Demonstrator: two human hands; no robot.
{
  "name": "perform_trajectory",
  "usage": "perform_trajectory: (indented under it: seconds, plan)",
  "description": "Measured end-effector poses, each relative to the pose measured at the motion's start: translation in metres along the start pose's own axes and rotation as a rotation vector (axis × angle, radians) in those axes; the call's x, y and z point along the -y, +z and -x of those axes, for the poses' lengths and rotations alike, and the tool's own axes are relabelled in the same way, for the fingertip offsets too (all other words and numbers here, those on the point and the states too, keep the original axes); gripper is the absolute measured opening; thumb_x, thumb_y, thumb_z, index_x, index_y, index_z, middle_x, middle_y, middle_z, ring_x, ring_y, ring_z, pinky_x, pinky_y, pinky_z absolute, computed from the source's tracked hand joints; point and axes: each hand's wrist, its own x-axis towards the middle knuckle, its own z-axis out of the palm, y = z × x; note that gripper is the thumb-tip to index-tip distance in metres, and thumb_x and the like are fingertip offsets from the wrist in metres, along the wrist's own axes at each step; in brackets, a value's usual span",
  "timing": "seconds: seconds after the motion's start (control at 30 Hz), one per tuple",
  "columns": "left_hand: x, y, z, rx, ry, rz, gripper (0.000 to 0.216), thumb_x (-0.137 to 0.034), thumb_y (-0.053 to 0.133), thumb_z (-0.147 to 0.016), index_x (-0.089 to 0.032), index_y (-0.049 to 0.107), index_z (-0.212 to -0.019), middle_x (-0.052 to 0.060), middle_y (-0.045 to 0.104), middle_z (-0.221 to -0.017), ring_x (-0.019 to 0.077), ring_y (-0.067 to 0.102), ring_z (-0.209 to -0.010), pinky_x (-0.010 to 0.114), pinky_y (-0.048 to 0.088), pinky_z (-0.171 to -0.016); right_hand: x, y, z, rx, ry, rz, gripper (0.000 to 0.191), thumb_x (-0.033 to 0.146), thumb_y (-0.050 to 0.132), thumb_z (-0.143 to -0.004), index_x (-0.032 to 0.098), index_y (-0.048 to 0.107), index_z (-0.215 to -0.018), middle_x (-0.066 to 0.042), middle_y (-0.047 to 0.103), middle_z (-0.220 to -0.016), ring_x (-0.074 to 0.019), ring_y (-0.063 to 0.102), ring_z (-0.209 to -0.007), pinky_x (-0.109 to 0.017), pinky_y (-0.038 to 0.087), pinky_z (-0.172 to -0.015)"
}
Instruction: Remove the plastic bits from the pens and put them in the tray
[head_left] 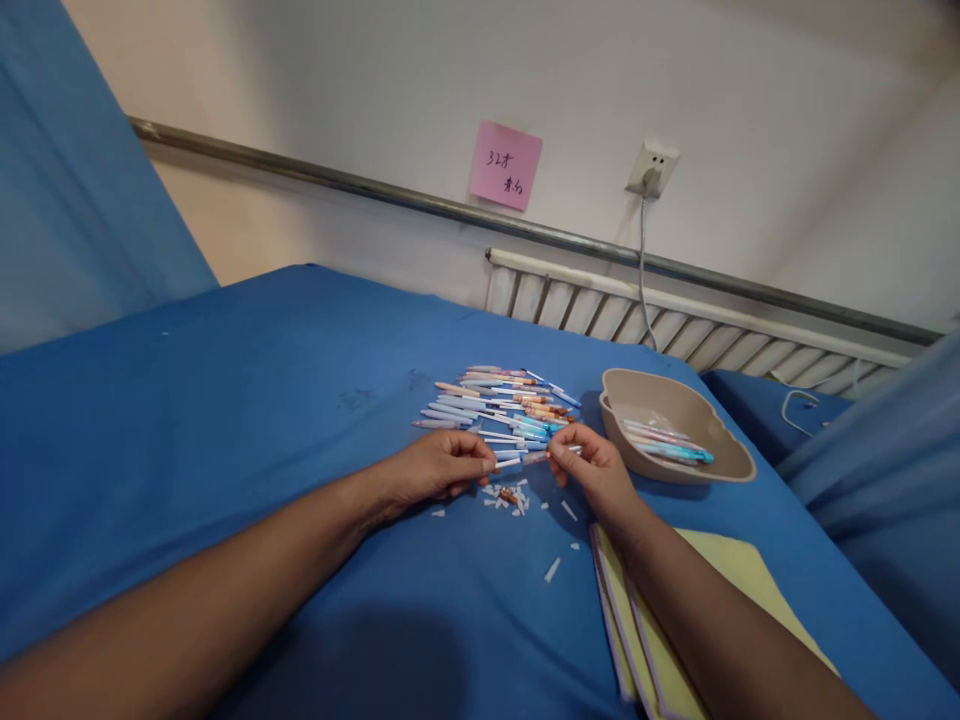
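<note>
My left hand (442, 468) and my right hand (589, 468) meet over the blue cloth, each pinching one end of a thin pen (523, 460) held level between them. Just beyond the fingers lies a heap of several pens (499, 400) with white, blue and orange barrels. Below the hands small white caps and bits (512, 497) are scattered on the cloth. To the right stands a beige tray (720, 465) holding a few pens (667, 440).
A blue cloth (225, 430) covers the table. Yellow-covered notebooks (727, 570) lie under my right forearm. Behind are a radiator (675, 325), a wall socket (652, 167) with a cable, and a pink note (505, 165).
</note>
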Motion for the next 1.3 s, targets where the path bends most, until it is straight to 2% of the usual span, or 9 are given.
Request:
perform_trajectory:
  seconds: [0.3,0.67,0.77,0.9,1.0,1.17,1.3]
  plan:
    - [0.001,0.001,-0.001,0.004,-0.015,-0.014,0.031,-0.045,0.065,-0.074,-0.015,0.061,-0.078,-0.004,0.054,-0.058,0.0049,0.035,-0.041,0.017,0.023,-0.037,-0.003,0.002,0.0,0.03,0.021,-0.002,0.024,0.043,0.065,-0.075,0.019,0.059,-0.076,0.003,0.056,-0.06,-0.0101,0.05,-0.049,-0.022,0.042,-0.05]
    - [-0.002,0.001,0.0,-0.024,-0.004,0.049,0.025,-0.039,0.064,-0.075,-0.014,0.061,-0.075,-0.004,0.052,-0.056,0.0039,0.033,-0.04,0.015,0.019,-0.036,0.0,-0.001,-0.001,-0.062,0.023,-0.015,0.025,0.042,0.065,-0.075,0.019,0.056,-0.073,0.003,0.055,-0.059,-0.0089,0.048,-0.049,-0.021,0.04,-0.05]
    - [-0.005,0.0,0.001,-0.068,0.014,0.111,0.022,-0.036,0.064,-0.075,-0.014,0.06,-0.076,-0.003,0.055,-0.061,0.003,0.033,-0.039,0.015,0.018,-0.035,-0.001,-0.001,-0.003,-0.094,0.046,0.01,0.026,0.043,0.064,-0.074,0.019,0.056,-0.073,0.003,0.055,-0.059,-0.009,0.048,-0.049,-0.021,0.039,-0.05]
    - [-0.012,-0.005,0.001,-0.202,0.045,0.222,0.024,-0.034,0.068,-0.071,-0.014,0.059,-0.079,0.0,0.058,-0.07,0.0023,0.036,-0.04,0.014,0.019,-0.034,-0.006,-0.002,-0.006,-0.124,0.085,0.095,0.027,0.045,0.064,-0.072,0.019,0.056,-0.072,0.004,0.055,-0.058,-0.0097,0.049,-0.048,-0.022,0.038,-0.05]
    - [-0.016,-0.01,0.001,-0.289,0.072,0.316,0.021,-0.031,0.068,-0.072,-0.014,0.057,-0.077,-0.001,0.056,-0.068,0.0016,0.035,-0.04,0.013,0.018,-0.033,-0.013,-0.002,-0.008,-0.118,0.097,0.179,0.026,0.044,0.064,-0.071,0.019,0.056,-0.072,0.004,0.056,-0.058,-0.011,0.051,-0.048,-0.023,0.039,-0.05]
    - [-0.015,-0.013,-0.002,-0.3,0.058,0.398,0.018,-0.028,0.066,-0.075,-0.014,0.055,-0.073,-0.004,0.05,-0.062,0.0013,0.032,-0.038,0.012,0.016,-0.032,-0.022,-0.003,-0.008,-0.084,0.101,0.37,0.018,0.037,0.06,-0.074,0.02,0.056,-0.075,0.003,0.056,-0.058,-0.0127,0.052,-0.051,-0.023,0.039,-0.051]
    - [-0.012,-0.01,-0.002,-0.285,0.0,0.418,0.019,-0.029,0.067,-0.074,-0.014,0.056,-0.074,-0.003,0.052,-0.066,0.001,0.034,-0.039,0.012,0.017,-0.031,-0.025,-0.004,-0.006,-0.077,0.064,0.545,0.012,0.033,0.058,-0.076,0.021,0.057,-0.076,0.004,0.056,-0.059,-0.0127,0.05,-0.051,-0.023,0.037,-0.051]
